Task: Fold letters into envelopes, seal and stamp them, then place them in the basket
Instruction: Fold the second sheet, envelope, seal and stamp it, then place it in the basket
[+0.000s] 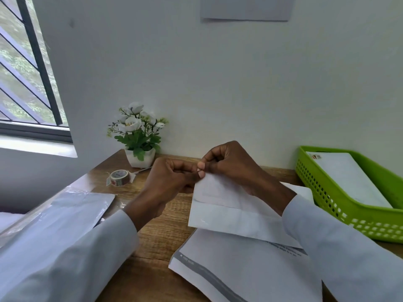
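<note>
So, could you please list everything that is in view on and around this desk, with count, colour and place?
envelope: one, white, held up over the desk centre
printed sheets: a few, white with a grey band, front of the desk, under the envelope
basket: one, lime green, right side of the desk
stamped envelope: at least one, white, lying in the basket
tape roll: one, white with red print, left of centre
plastic packet: one, clear over white, left side of the desk
potted plant: one, white flowers and pot, by the wall
desk: one, brown wood
window: one, dark frame, left
left hand: pinches at the envelope's top corner
right hand: pinches the same corner
</note>
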Available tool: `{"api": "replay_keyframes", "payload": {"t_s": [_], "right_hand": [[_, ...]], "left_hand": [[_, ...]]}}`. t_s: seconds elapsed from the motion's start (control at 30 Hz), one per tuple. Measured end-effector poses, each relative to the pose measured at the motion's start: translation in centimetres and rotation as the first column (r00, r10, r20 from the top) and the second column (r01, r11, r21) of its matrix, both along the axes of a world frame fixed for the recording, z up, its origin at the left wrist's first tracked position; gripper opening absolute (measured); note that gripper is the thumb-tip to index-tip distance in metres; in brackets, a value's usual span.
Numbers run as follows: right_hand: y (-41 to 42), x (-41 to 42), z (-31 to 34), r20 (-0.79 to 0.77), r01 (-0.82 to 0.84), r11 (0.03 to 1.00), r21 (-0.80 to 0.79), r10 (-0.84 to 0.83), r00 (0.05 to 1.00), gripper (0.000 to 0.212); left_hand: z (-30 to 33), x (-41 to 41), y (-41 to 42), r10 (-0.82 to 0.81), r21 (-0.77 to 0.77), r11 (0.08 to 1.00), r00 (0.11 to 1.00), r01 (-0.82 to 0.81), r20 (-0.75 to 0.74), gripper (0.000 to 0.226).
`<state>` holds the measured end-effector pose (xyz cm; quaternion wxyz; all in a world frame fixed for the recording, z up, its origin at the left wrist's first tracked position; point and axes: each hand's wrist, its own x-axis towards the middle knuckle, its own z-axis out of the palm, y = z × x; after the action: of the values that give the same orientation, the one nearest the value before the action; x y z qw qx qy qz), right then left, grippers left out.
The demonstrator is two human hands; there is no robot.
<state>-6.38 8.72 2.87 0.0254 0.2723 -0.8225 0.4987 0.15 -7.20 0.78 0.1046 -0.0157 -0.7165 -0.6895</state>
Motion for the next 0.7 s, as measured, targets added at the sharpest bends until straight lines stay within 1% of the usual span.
{"api": "replay_keyframes", "payload": {"t_s": [0.2,0.43,0.6,0.7], "right_hand": [[-0.8,-0.9,-0.3,-0.023,0.091,0.996,-0.005,-0.091,0.996,0.009],[-0.8,-1.6,0.6,-0.043,0.101,0.995,0.003,-0.100,0.994,0.007],[-0.5,-2.7,1.2,-0.058,0.103,0.995,0.000,-0.103,0.993,0.009],[-0.4,-3.3,1.3,-0.065,0.101,0.995,0.013,-0.100,0.993,0.010]], "left_hand": [[-0.2,-0.3,-0.8,-0.007,0.023,1.000,0.998,0.006,0.069,0.011],[-0.2,-0.4,-1.1,-0.041,0.025,0.999,0.991,0.038,0.124,0.015],[-0.2,-0.4,-1.2,-0.096,0.007,0.995,0.980,0.097,0.175,0.018],[-0.3,-0.5,-1.3,-0.141,-0.035,0.988,0.962,0.153,0.236,0.021]]}}
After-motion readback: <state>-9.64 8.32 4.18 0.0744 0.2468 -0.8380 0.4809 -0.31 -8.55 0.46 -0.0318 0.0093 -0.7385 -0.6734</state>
